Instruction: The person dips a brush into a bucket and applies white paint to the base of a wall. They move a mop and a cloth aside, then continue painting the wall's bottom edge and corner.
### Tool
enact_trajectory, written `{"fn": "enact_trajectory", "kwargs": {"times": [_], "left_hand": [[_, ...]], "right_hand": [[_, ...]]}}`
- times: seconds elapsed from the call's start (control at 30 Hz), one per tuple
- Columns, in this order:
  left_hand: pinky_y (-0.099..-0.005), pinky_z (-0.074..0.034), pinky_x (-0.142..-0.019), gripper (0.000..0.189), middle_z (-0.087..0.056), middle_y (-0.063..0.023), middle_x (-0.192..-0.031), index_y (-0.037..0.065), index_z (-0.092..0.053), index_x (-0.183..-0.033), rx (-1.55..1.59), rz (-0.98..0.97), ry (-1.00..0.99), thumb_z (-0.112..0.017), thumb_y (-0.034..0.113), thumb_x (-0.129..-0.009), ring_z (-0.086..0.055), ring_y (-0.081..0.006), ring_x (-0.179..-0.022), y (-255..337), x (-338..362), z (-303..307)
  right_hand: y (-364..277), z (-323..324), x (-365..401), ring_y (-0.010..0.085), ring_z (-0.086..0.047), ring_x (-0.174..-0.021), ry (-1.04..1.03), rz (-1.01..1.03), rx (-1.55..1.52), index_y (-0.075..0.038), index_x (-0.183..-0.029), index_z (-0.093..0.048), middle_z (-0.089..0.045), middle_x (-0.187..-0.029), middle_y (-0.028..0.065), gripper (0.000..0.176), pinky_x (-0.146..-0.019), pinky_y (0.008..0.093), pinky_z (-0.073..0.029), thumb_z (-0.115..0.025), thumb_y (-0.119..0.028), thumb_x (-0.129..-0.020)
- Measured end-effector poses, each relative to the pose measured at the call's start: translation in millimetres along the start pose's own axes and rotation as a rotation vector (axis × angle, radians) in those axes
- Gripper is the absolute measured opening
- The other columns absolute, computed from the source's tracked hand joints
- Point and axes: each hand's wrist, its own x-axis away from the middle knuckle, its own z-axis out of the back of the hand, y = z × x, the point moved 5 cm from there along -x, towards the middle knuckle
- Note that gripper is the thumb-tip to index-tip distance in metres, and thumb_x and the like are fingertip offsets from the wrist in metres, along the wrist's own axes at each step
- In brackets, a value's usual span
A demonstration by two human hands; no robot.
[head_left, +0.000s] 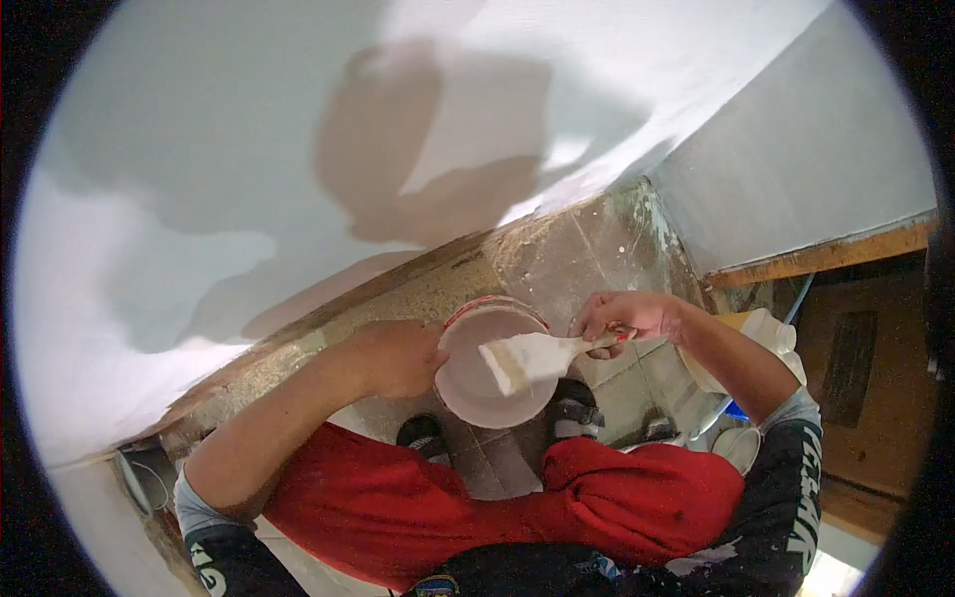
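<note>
The right hand (619, 320) partly hides the brush handle (579, 346), the left hand (400, 358) the bucket rim (489, 422).

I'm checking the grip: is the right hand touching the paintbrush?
Touching: the head view shows the right hand gripping the handle end of the paintbrush.

white letters (805, 493) on right sleeve (774, 488) — "ema" legible (the rest unclear)
</note>
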Motion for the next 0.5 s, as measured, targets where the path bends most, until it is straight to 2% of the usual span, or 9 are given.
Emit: {"fn": "enact_trajectory", "kwargs": {"times": [0.13,0.17,0.23,0.27,0.3,0.37,0.4,0.43,0.5], "left_hand": [[-0.0522,-0.046,-0.093,0.047,-0.061,-0.0293,-0.109,-0.002,-0.045,-0.129,0.001,0.041,-0.034,-0.046,0.033,-0.098,-0.059,-0.0454,-0.104,3.9,3.4,7.0],[-0.0522,-0.046,-0.093,0.047,-0.061,-0.0293,-0.109,-0.002,-0.045,-0.129,-0.004,0.043,-0.037,-0.046,0.033,-0.098,-0.059,-0.0454,-0.104,3.4,3.5,7.2],[-0.0521,-0.045,-0.095,0.052,-0.060,-0.0299,-0.112,-0.002,-0.041,-0.133,0.032,0.030,-0.024,-0.046,0.035,-0.098,-0.058,-0.0457,-0.107,2.3,2.5,5.3],[-0.0521,-0.045,-0.095,0.052,-0.060,-0.0299,-0.112,-0.002,-0.041,-0.133,0.022,0.029,-0.028,-0.046,0.035,-0.098,-0.058,-0.0457,-0.107,-0.8,1.2,1.7],[-0.0522,-0.045,-0.094,0.052,-0.060,-0.0299,-0.112,-0.003,-0.042,-0.133,0.027,0.006,-0.003,-0.047,0.036,-0.098,-0.058,-0.0458,-0.107,-5.1,0.2,-2.1],[-0.0524,-0.045,-0.094,0.052,-0.060,-0.0300,-0.112,-0.003,-0.042,-0.132,0.022,-0.017,0.012,-0.047,0.036,-0.098,-0.057,-0.0460,-0.107,-2.5,2.0,1.9],[-0.0522,-0.045,-0.093,0.053,-0.060,-0.0298,-0.112,-0.004,-0.041,-0.132,0.016,-0.010,0.012,-0.047,0.037,-0.098,-0.058,-0.0458,-0.106,-0.1,3.5,4.2],[-0.0520,-0.046,-0.093,0.054,-0.061,-0.0296,-0.111,-0.004,-0.041,-0.133,0.012,-0.003,0.015,-0.047,0.038,-0.098,-0.058,-0.0456,-0.106,2.7,4.2,7.2],[-0.0517,-0.046,-0.093,0.055,-0.061,-0.0293,-0.111,-0.003,-0.041,-0.133,0.006,0.021,-0.013,-0.047,0.038,-0.098,-0.058,-0.0451,-0.106,5.5,1.3,7.1]], "right_hand": [[7.3,-0.1,1.2,0.0105,-0.043,-0.041,-0.160,0.041,-0.298,0.002,-0.083,-0.066,-0.059,-0.061,0.0077,0.026,-0.037,0.0231,-0.033,-0.059,-0.023,-0.084],[5.3,1.9,3.9,0.0105,-0.043,-0.041,-0.162,0.046,-0.301,0.002,-0.083,-0.066,-0.059,-0.061,0.0077,0.026,-0.037,0.0231,-0.033,-0.059,-0.023,-0.084],[-8.1,16.1,14.4,0.0102,-0.041,-0.039,-0.059,0.198,-0.344,0.003,-0.083,-0.064,-0.055,-0.058,0.0070,0.028,-0.036,0.0229,-0.031,-0.060,-0.025,-0.082],[-9.3,27.5,15.6,0.0109,-0.047,-0.047,-0.130,0.252,-0.469,0.003,-0.093,-0.064,-0.057,-0.064,0.0062,0.033,-0.041,0.0246,-0.036,-0.062,-0.028,-0.082],[-8.0,37.2,18.7,0.0109,-0.047,-0.047,-0.128,0.263,-0.476,0.003,-0.093,-0.064,-0.057,-0.064,0.0062,0.033,-0.041,0.0246,-0.036,-0.062,-0.028,-0.082],[-18.7,48.5,29.3,0.0128,-0.051,-0.059,0.033,0.376,-0.418,-0.003,-0.100,-0.064,-0.056,-0.067,0.0037,0.031,-0.054,0.0284,-0.039,-0.065,-0.027,-0.080],[-11.9,55.2,27.6,0.0154,-0.055,-0.071,-0.006,0.365,-0.407,-0.005,-0.104,-0.061,-0.059,-0.078,0.0049,0.026,-0.064,0.0295,-0.043,-0.064,-0.025,-0.087],[-3.0,59.3,23.1,0.0154,-0.055,-0.071,-0.004,0.372,-0.412,-0.005,-0.104,-0.061,-0.059,-0.078,0.0049,0.026,-0.064,0.0295,-0.043,-0.064,-0.025,-0.087],[23.3,77.6,9.9,0.0169,-0.055,-0.074,0.210,0.293,-0.520,-0.004,-0.107,-0.058,-0.059,-0.082,0.0063,0.019,-0.071,0.0328,-0.045,-0.058,-0.016,-0.093]]}}
